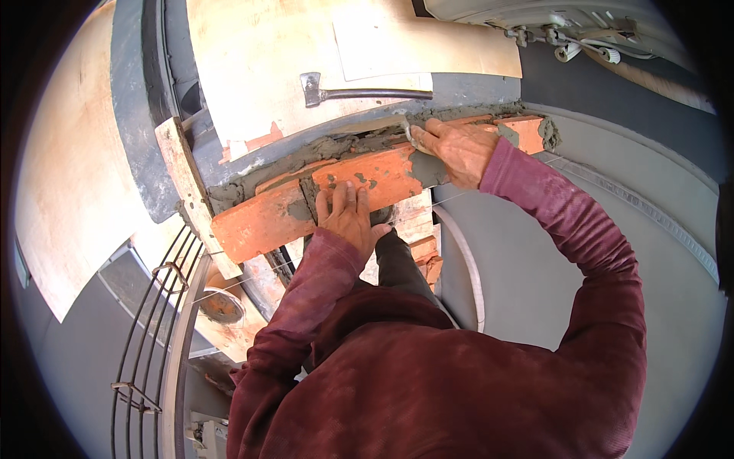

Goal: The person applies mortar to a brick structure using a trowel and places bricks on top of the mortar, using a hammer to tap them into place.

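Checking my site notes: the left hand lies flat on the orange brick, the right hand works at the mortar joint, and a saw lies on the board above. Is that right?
Not quite: in the head view it is a hatchet on the board, not a saw. The left hand does lie flat on the orange brick, the right hand at the mortar joint.

The person wears a dark maroon long-sleeved top, faded and dusty in patches, its cuffs reaching both wrists. The left hand [348, 214] and right hand [456, 149] are bare, without gloves.

This is a building site. A half-built wall of orange bricks [329, 195] has wet grey mortar [321, 149] on top. A hammer [359, 92] lies near it, and what may be metal bars [149, 336] stand below.
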A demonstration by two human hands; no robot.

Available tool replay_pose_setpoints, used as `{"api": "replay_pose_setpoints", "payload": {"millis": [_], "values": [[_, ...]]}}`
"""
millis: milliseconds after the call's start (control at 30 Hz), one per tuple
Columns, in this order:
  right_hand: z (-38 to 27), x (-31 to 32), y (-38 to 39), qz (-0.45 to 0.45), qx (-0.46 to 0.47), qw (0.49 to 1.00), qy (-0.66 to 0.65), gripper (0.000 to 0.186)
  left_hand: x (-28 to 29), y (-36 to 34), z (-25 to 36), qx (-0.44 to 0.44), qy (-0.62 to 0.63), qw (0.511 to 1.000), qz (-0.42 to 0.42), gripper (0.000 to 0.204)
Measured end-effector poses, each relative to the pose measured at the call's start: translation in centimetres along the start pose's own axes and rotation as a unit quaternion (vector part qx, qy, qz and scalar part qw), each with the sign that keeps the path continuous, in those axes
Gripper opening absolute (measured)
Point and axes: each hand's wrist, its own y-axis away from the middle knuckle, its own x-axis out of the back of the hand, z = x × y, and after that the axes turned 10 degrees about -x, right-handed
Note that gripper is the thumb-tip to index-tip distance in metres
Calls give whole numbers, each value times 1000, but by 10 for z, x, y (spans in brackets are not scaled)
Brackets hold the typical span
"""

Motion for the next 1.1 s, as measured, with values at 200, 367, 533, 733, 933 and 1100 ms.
{"api": "replay_pose_setpoints", "payload": {"millis": [200,367,533,733,933,1100], "values": [[-14,-3,-40,-41,43,996,64,74,0,-1,-2,-2,20,1000,5,70],[-21,4,-24,-69,46,994,66,70,0,2,-6,2,37,999,11,71],[-30,42,-24,-85,39,994,61,66,-4,3,-9,6,38,999,21,69],[-23,10,-44,-53,34,985,161,68,6,1,-9,-5,53,999,-1,68],[-6,6,-18,-78,-9,993,92,72,1,3,-14,-1,78,997,16,68],[3,-1,8,-30,12,999,7,68,3,2,-15,-4,78,997,3,68]]}}
